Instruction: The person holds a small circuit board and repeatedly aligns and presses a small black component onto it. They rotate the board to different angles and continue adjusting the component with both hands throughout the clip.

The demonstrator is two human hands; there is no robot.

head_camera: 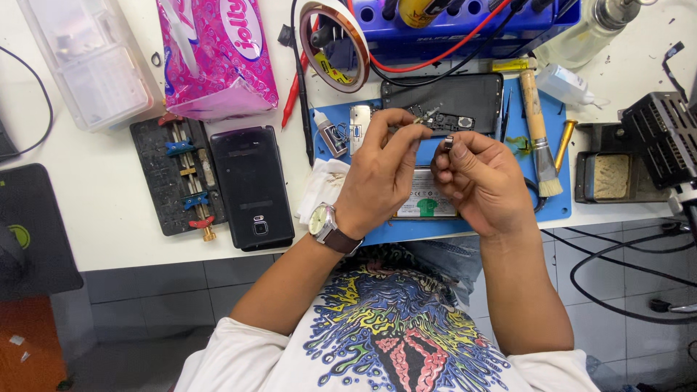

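Note:
My left hand (383, 173), with a wristwatch on the wrist, pinches thin metal tweezers (423, 116) whose tips point up and right. My right hand (483, 178) grips a small grey component (448, 142) between thumb and forefinger, close beside the tweezer tips. Both hands hover over a blue work mat (559, 205). Under them lies an opened phone (450, 101) with its battery (427, 203) partly hidden by my hands.
A black phone (251, 186) lies left of the mat beside a dark fixture tray (178, 174). A brush (539, 131), tape roll (334, 45), pink tissue pack (216, 54), clear plastic box (91, 62), small bottles and red and black cables crowd the back. A sponge tray (613, 174) sits right.

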